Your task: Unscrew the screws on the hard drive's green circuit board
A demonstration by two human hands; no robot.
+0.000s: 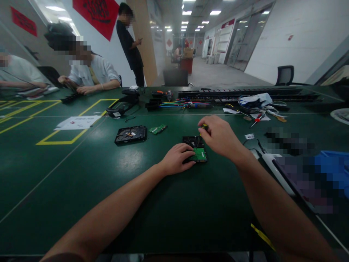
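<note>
A hard drive (pixel 188 141) lies on the green table in front of me, its green circuit board (pixel 200 154) facing up. My left hand (pixel 178 158) grips the drive from its left side, with fingers over the top and the thumb along the near edge. Above the drive's far right corner, my right hand (pixel 218 133) is closed on a screwdriver (pixel 204 127) with a yellow and black handle. Its shaft points down at the drive; whether the tip sits in a screw I cannot tell. A second hard drive (pixel 131 135) and a loose green circuit board (pixel 157 129) lie to the left.
A power drill (pixel 162 95), coloured wires (pixel 174 104) and long dark rails (pixel 231 95) line the far edge. A red screwdriver (pixel 257 119) lies right of my hands. Papers (pixel 79 122) lie left. Nearby, a seated person (pixel 92 72) works; another person (pixel 131 47) stands behind.
</note>
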